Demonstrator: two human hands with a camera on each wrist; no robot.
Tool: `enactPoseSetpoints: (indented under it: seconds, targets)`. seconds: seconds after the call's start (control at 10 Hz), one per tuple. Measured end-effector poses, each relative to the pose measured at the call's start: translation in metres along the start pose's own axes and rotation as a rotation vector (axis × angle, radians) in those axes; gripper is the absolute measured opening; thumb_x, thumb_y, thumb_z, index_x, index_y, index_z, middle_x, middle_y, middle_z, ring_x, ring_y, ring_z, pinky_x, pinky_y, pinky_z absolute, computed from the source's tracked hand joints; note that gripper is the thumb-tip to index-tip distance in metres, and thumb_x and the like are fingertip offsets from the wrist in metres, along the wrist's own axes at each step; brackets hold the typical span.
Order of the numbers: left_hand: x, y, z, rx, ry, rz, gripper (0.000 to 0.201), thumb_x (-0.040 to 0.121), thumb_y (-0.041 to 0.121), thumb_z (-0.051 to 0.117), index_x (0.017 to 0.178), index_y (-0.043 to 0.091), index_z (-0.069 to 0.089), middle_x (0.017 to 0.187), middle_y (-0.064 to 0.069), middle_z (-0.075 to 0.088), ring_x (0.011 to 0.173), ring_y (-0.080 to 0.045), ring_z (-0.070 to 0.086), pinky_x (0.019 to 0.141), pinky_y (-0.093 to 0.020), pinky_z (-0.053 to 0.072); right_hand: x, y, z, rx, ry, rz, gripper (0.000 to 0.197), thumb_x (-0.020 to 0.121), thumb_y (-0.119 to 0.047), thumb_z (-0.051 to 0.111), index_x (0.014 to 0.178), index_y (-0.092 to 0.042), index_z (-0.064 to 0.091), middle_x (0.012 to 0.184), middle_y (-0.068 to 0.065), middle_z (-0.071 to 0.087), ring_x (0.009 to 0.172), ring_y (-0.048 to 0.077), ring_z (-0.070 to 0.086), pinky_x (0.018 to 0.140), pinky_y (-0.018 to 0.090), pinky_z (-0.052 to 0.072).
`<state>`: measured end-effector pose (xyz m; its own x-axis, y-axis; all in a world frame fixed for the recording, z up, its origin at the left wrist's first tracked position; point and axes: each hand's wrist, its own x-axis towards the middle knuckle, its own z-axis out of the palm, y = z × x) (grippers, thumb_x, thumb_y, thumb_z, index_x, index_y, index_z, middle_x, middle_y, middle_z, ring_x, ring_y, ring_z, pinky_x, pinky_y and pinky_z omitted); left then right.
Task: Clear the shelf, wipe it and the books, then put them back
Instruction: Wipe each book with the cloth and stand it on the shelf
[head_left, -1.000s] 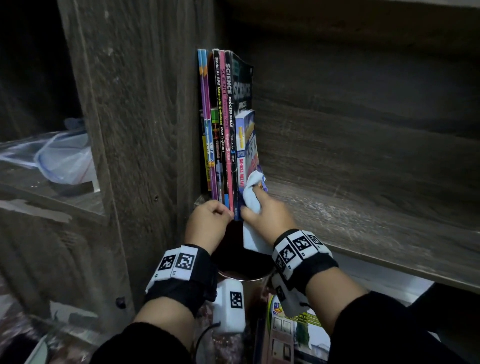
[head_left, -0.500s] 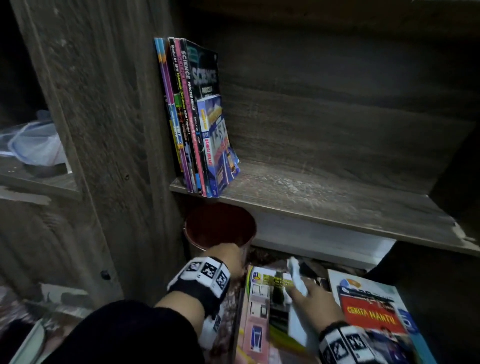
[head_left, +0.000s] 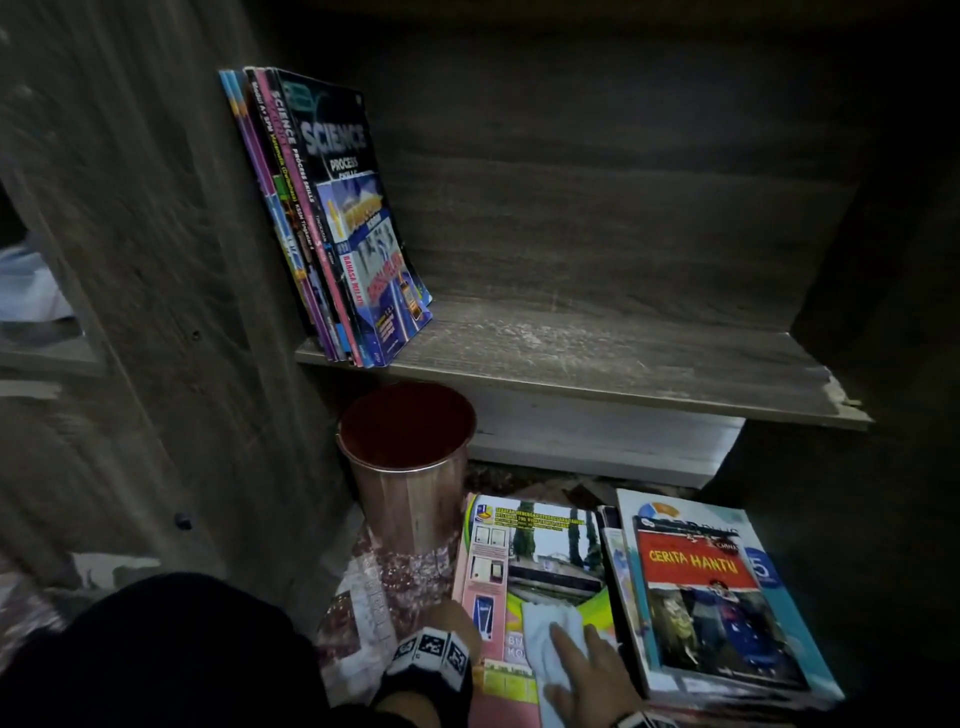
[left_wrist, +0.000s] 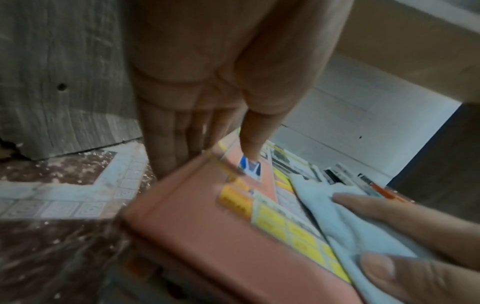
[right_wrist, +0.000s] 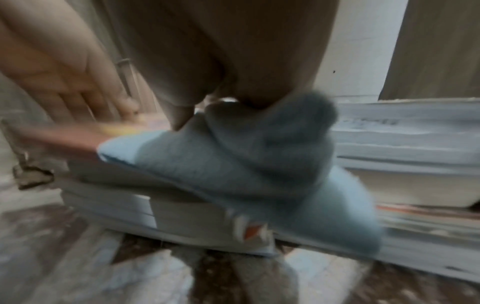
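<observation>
Dark wood-grain shelving fills the scene, with a wide shelf (head_left: 597, 358) running across the middle and a patterned floor (left_wrist: 64, 197) below it. At the far left of the shelf a row of books (head_left: 332, 218) leans against the upright side panel, the outermost cover reading "SCIENCE PROCESS". Under the shelf, on the floor, stands a copper-coloured bin (head_left: 410, 478). To its right, nearer the person, lie two stacks: a pink-edged book (head_left: 524, 566) on top of the left one and a book titled "CERITA HANTU" (head_left: 706, 597) on top of the right one, just beside each other. The right hand (head_left: 587, 675) lies flat on a pale cloth (head_left: 550, 639) on the near part of the pink-edged book, its grip spread, fingers straight and pressing the cloth down. The left hand (left_wrist: 207, 102) holds that book's left edge, thumb on the cover, fingers down along the side.
</observation>
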<state>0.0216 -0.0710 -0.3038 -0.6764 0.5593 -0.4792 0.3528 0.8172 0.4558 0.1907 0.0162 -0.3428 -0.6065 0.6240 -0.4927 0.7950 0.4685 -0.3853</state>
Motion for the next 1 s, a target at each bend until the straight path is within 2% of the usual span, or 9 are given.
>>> enactPoseSetpoints:
  seconds: [0.1,0.2,0.3,0.4,0.5,0.6,0.7,0.9,1.0]
  targets:
    - [-0.003,0.005,0.001,-0.127,-0.031,0.026,0.066,0.097,0.046,0.046,0.144,0.002,0.034,0.147,-0.013,0.042,0.132,-0.024,0.046,0.102,-0.028,0.040,-0.015,-0.014,0.006,0.196,0.042,-0.002,0.096,0.017,-0.101,-0.019,0.063,-0.033,-0.067,0.161,0.009,-0.002,0.148,0.025,0.011,0.117,0.030,0.017]
    - [-0.010,0.020,0.009,-0.267,-0.056,0.114,0.057,0.100,0.041,0.044,0.145,0.007,0.033,0.148,-0.013,0.041,0.133,-0.027,0.043,0.103,-0.025,0.036,-0.017,-0.010,-0.011,0.223,0.031,-0.184,0.091,0.058,-0.099,0.013,0.140,-0.061,0.002,0.160,0.002,-0.003,0.148,0.017,0.008,0.113,0.017,0.014]
    - [-0.022,0.036,0.014,-0.387,-0.019,0.203,0.045,0.103,0.031,0.039,0.143,0.010,0.037,0.142,-0.010,0.048,0.128,-0.024,0.047,0.091,-0.020,0.035,-0.030,-0.032,-0.033,0.308,0.097,-0.321,0.056,0.092,-0.065,0.034,0.138,-0.062,0.002,0.157,-0.006,0.007,0.142,0.002,0.006,0.103,0.006,0.008]
    - [-0.040,0.051,0.005,-0.482,0.038,0.334,0.028,0.101,0.026,0.044,0.127,0.018,0.051,0.124,-0.001,0.060,0.110,-0.016,0.056,0.085,-0.019,0.039,-0.021,-0.038,-0.039,0.476,0.236,-0.343,0.045,0.102,-0.032,0.039,0.142,-0.044,0.020,0.145,-0.014,0.027,0.137,-0.002,0.019,0.099,0.007,0.016]
    - [-0.065,0.061,-0.016,-0.448,0.066,0.482,0.017,0.098,0.026,0.050,0.113,0.023,0.057,0.108,0.001,0.067,0.098,-0.016,0.062,0.085,-0.026,0.049,-0.022,-0.036,-0.050,0.551,0.465,-0.300,0.041,0.101,-0.033,0.040,0.140,-0.041,0.028,0.150,-0.011,0.030,0.136,0.005,0.028,0.107,0.017,0.021]
    - [-0.095,0.053,-0.042,-0.430,0.041,0.628,0.018,0.095,0.019,0.057,0.110,0.029,0.059,0.103,0.006,0.070,0.095,-0.011,0.065,0.084,-0.019,0.049,-0.017,-0.034,-0.056,0.734,0.660,-0.117,0.053,0.099,-0.045,0.034,0.143,-0.015,0.035,0.158,0.002,0.018,0.137,0.024,0.031,0.108,0.019,0.016]
    - [-0.118,0.040,-0.066,-0.424,0.025,0.718,0.027,0.093,0.018,0.060,0.112,0.037,0.059,0.107,0.011,0.071,0.099,-0.002,0.064,0.087,-0.015,0.048,-0.028,-0.058,-0.075,0.746,0.709,-0.175,0.041,0.104,-0.022,0.029,0.144,-0.020,0.032,0.159,0.004,0.018,0.140,0.023,0.026,0.110,0.021,0.016]
    - [-0.138,0.042,-0.100,-0.675,0.075,0.843,0.039,0.084,0.028,0.058,0.123,0.023,0.060,0.118,0.016,0.067,0.114,0.000,0.059,0.097,-0.020,0.043,-0.075,-0.124,-0.131,0.545,0.845,-0.617,0.047,0.083,-0.069,0.016,0.129,-0.073,0.010,0.152,-0.025,0.010,0.138,-0.013,-0.006,0.110,0.018,0.008]
    - [-0.150,0.044,-0.112,-0.774,0.002,0.886,0.039,0.084,0.026,0.061,0.123,0.022,0.059,0.118,0.006,0.069,0.113,-0.013,0.063,0.101,-0.033,0.047,-0.058,-0.109,-0.169,0.709,0.936,-0.522,0.042,0.087,-0.068,0.025,0.127,-0.074,0.017,0.154,-0.016,0.025,0.141,0.009,0.027,0.112,0.040,0.030]
